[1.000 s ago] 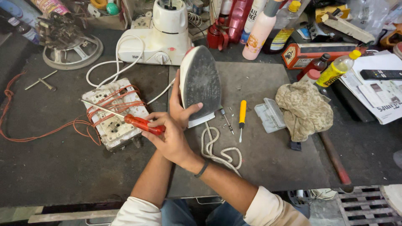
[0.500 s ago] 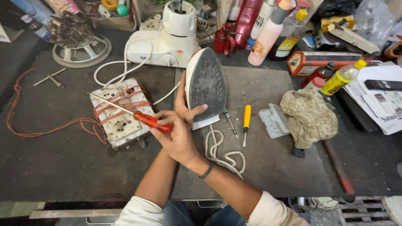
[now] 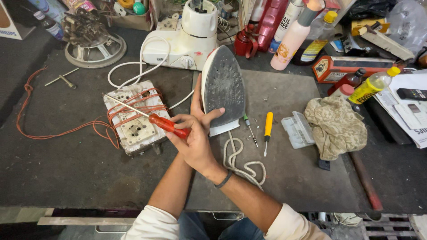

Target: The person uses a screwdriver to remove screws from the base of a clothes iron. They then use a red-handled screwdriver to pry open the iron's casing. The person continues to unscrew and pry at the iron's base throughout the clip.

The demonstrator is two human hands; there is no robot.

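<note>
Two hands at an upended iron on a cluttered tabletop (image 3: 80, 169)

Head view: the left hand (image 3: 199, 103) reaches up from below, palm against the edge of the clothes iron (image 3: 222, 86), thumb on its grey soleplate, grip curled about it; the iron stands on its heel mid-tabletop. The right hand (image 3: 191, 142) crosses in front, wrist bent, grip pressed together around the red-handled screwdriver (image 3: 151, 119), whose shaft points left over a white switchboard (image 3: 133, 116)

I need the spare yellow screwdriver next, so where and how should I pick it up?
Grip the yellow handle of the yellow screwdriver, coming from above. It lies flat on the mat, handle away from you and thin blade toward you, with bare mat on both sides between the smaller screwdriver and the white plastic piece.
</note>
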